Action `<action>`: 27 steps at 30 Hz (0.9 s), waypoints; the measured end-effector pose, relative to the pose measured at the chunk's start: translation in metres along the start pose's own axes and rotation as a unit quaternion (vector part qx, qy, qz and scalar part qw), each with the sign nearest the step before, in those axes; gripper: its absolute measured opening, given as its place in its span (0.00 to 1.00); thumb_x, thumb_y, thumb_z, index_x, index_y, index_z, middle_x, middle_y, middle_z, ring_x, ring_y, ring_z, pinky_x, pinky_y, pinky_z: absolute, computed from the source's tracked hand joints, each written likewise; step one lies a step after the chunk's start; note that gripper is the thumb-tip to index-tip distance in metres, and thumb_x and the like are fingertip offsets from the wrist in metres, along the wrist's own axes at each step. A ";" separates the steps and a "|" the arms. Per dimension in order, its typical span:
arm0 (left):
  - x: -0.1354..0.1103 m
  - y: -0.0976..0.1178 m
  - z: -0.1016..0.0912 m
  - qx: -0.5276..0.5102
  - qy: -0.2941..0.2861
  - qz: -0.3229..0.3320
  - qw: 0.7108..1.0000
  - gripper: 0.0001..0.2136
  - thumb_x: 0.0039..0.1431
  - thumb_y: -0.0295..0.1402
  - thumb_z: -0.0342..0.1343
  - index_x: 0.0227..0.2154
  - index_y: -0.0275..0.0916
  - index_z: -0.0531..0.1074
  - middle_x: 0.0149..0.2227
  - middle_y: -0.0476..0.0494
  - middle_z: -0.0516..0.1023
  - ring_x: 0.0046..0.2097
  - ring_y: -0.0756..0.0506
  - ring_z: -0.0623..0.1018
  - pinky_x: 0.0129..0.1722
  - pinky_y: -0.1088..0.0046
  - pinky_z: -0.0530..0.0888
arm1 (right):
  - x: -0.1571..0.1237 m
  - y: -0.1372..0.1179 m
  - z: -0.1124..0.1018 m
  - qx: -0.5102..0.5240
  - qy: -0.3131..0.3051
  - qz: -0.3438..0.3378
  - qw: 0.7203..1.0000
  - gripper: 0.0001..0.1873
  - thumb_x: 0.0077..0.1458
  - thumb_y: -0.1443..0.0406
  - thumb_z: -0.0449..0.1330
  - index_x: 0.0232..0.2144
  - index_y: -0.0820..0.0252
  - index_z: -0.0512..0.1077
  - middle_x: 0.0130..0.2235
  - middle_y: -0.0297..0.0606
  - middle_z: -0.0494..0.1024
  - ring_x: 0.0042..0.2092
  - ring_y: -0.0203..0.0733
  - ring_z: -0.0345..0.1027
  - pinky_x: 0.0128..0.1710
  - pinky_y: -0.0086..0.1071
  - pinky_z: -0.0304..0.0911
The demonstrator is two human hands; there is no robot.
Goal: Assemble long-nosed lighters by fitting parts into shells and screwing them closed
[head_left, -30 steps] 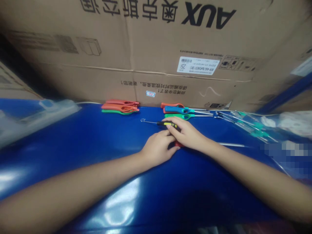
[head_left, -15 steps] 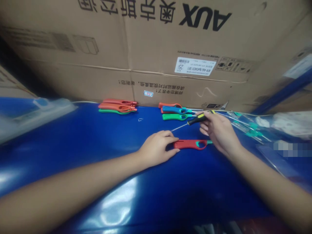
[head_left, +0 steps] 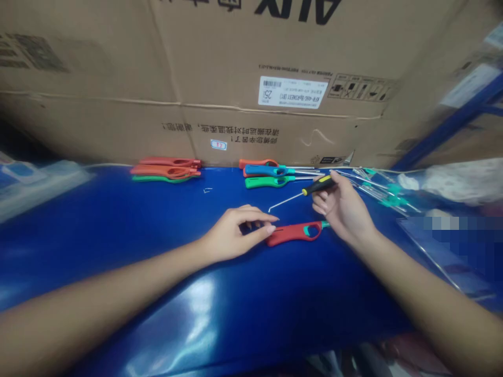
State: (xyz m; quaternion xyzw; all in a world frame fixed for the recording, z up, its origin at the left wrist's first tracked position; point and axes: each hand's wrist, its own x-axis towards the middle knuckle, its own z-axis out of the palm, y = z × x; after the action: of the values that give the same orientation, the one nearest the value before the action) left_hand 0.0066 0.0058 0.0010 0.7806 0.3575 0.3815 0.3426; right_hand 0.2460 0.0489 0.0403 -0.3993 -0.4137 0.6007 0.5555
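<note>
My right hand (head_left: 346, 209) is closed on the black and yellow handle of a small screwdriver (head_left: 316, 186), whose thin shaft points left and down toward my left hand. A red lighter body with a teal trigger (head_left: 294, 233) lies on the blue table (head_left: 157, 251) between my hands. My left hand (head_left: 236, 233) rests beside its left end, fingers curled, thumb and forefinger touching that end.
Against a big cardboard box (head_left: 236, 78) lie a stack of red, orange and green lighter shells (head_left: 165, 171) and a group of orange, blue and green lighters (head_left: 271, 173). Thin metal rods with teal parts (head_left: 381, 191) lie right. A tiny metal piece (head_left: 207, 190) sits mid-table.
My right hand lifted the screwdriver up and to the right, uncovering the red lighter. My left hand has curled its fingers at the lighter's left end. The view has shifted.
</note>
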 end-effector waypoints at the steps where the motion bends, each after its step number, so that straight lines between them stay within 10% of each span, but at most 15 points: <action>1: 0.001 0.000 -0.001 -0.013 0.002 -0.012 1.000 0.12 0.64 0.36 0.59 0.46 0.38 0.80 0.39 0.42 0.83 0.39 0.47 0.79 0.40 0.71 0.74 | -0.001 0.001 0.001 0.003 -0.002 -0.001 1.000 0.21 0.54 0.47 0.65 0.29 0.59 0.70 0.20 0.26 0.58 0.19 0.29 0.49 0.18 0.26 0.48; 10: 0.004 -0.003 -0.004 -0.079 0.033 -0.112 0.990 0.14 0.58 0.39 0.62 0.43 0.36 0.81 0.38 0.41 0.84 0.37 0.46 0.79 0.37 0.70 0.73 | -0.003 0.006 0.001 0.012 -0.008 -0.007 1.000 0.16 0.53 0.53 0.66 0.30 0.60 0.72 0.20 0.25 0.58 0.19 0.28 0.50 0.18 0.26 0.48; 21: 0.004 -0.005 -0.002 -0.105 0.087 -0.114 0.984 0.11 0.52 0.36 0.67 0.34 0.34 0.76 0.30 0.47 0.76 0.31 0.51 0.72 0.32 0.75 0.70 | -0.004 0.005 0.002 0.007 -0.007 -0.036 0.999 0.16 0.53 0.53 0.66 0.31 0.61 0.74 0.20 0.26 0.58 0.19 0.28 0.52 0.18 0.26 0.49; 27: 0.003 0.001 -0.003 -0.042 0.019 -0.054 0.998 0.06 0.56 0.33 0.63 0.32 0.35 0.78 0.33 0.44 0.78 0.32 0.50 0.74 0.33 0.74 0.70 | -0.007 0.004 0.003 -0.012 -0.013 -0.052 0.998 0.18 0.54 0.51 0.65 0.31 0.61 0.74 0.21 0.26 0.58 0.19 0.28 0.52 0.18 0.26 0.49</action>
State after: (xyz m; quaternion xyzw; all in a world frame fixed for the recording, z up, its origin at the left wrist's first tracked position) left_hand 0.0051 0.0086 0.0041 0.7379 0.3892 0.3922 0.3877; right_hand 0.2421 0.0419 0.0373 -0.3763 -0.4482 0.5707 0.5760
